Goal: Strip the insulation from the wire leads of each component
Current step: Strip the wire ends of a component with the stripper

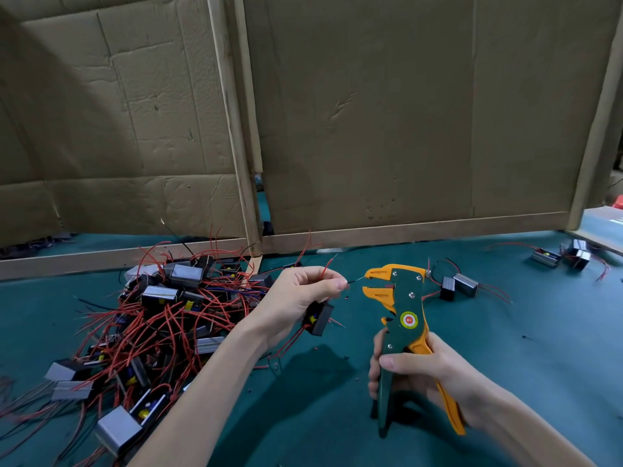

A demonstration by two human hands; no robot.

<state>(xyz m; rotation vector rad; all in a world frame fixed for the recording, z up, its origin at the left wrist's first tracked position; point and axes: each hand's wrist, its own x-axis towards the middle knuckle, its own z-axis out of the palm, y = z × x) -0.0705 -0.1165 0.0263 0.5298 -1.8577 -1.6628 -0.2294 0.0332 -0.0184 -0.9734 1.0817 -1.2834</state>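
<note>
My left hand [303,294] holds a small black component [318,318] and pinches its black wire lead [354,281], whose tip points at the jaws of the wire stripper [401,318]. The component's red lead [328,264] sticks up past my fingers. My right hand [424,375] grips the green and orange handles of the stripper, held upright with its orange jaws open toward the left, just right of the lead's tip.
A big pile of components with red leads [151,318] covers the green mat [539,332] at the left. A few components [460,286] lie behind the stripper, others [561,256] at the far right. Cardboard walls [371,112] close the back.
</note>
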